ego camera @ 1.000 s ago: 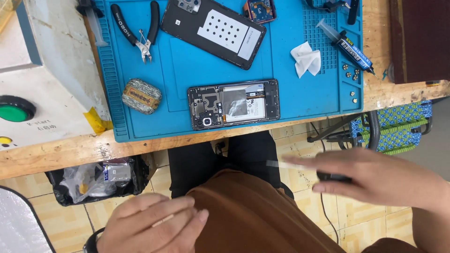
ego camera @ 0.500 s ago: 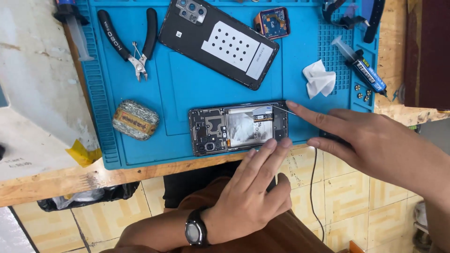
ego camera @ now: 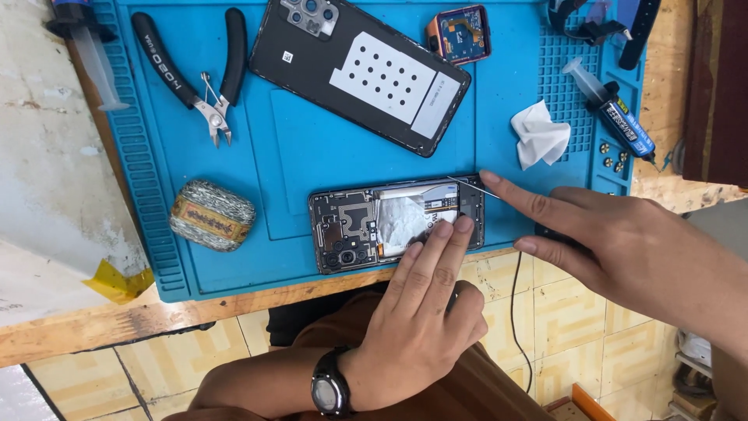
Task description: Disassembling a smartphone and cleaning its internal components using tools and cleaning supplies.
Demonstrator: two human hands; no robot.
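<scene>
1. Opened phone (ego camera: 396,221) lies flat on the blue mat (ego camera: 312,148), at 6 o'clock by the counter edge.
2. Left hand (ego camera: 421,312) isn't gripping anything – flat fingertips pin it steady.
3. Right hand (ego camera: 615,242) pinches a thin probe (ego camera: 474,187) at the phone's 3 o'clock end – probably for fine control.

syringe (ego camera: 86,54): top cut off | right hand (ego camera: 623,249): hides its tool's handle | strap (ego camera: 600,19): cropped

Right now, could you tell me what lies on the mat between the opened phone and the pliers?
In the head view, only bare blue mat lies between the opened phone and the pliers.
</scene>
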